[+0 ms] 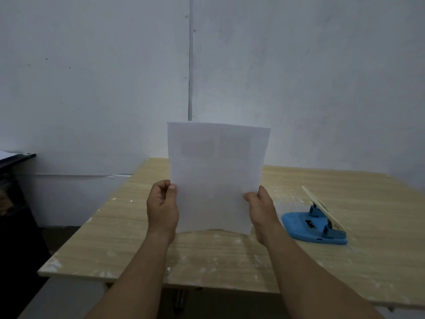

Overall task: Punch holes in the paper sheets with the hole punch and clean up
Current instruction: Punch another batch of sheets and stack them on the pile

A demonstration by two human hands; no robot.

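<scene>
Wooden table (128, 236) against pale wall. Paper sheets (218, 176) upright above it, pinched at both edges by left hand (162, 209) and right hand (261, 209). Blue hole punch (314, 227) rests apart, rightward. Apparently unpunched; punching, cleanup remain.

Forearms raised forward, left hand (162, 209) pinching paper sheet (218, 166) edge, right hand (262, 210) seemingly pinching opposite edge

Pale grey-white panel wall (92, 77), vertical seam (190, 65) at centre. Light wood-grain desk (218, 256), white smears on top, back edge near wall. Dark furniture (13, 192) far left. Dim, cool light
</scene>
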